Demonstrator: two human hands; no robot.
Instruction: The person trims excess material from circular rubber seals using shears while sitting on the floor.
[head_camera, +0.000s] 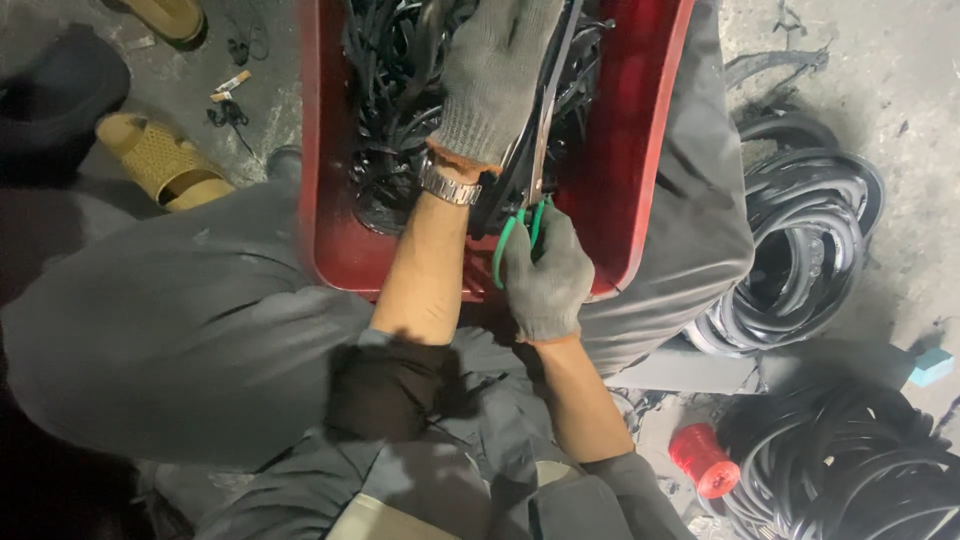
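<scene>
A red tray (640, 130) rests on my lap, full of black rubber strips (390, 90). My left hand (495, 75), in a grey knit glove with a wristwatch (448, 187) at the wrist, reaches into the tray and grips a black rubber piece (515, 175). My right hand (545, 275), also gloved in grey, holds green-handled scissors (535, 190) at the tray's near edge. The blades point up along the black piece beside my left hand.
Coils of black rubber rings (810, 250) lie on the concrete floor to the right, with another pile (850, 470) lower right. A red spool (703, 458) and a teal block (932, 367) sit nearby. Tan sandals (160, 160) lie at the upper left.
</scene>
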